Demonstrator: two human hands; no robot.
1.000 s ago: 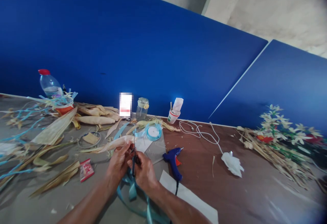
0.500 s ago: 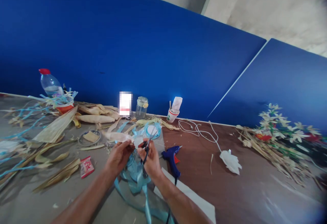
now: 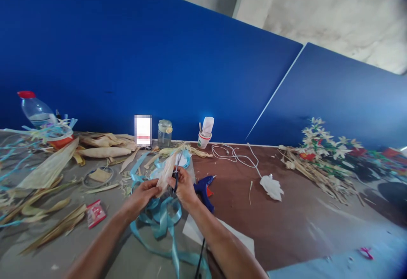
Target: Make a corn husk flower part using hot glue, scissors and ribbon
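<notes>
My left hand (image 3: 146,194) pinches the lower end of a pale corn husk (image 3: 167,172), which stands up tilted between my hands. Closed around a pair of dark-handled scissors (image 3: 176,179), my right hand (image 3: 185,188) sits just right of the husk. The scissor blades point up beside the husk's right edge; whether they touch it I cannot tell. Loops of light blue ribbon (image 3: 163,219) lie below my hands, and a ribbon roll (image 3: 183,159) lies behind them. A blue glue gun (image 3: 205,192) rests right of my right hand.
Dried husks (image 3: 108,152) and a red packet (image 3: 95,214) lie to the left. Along the blue partition (image 3: 159,58) stand a glass jar (image 3: 165,135) and a paper cup (image 3: 204,140). A white cable (image 3: 237,157), a white husk flower (image 3: 271,187) and artificial flowers (image 3: 321,141) are on the right.
The husk has swung from lying sideways, pointing left, to standing up between my hands. The view has turned right, so the scene sits further left.
</notes>
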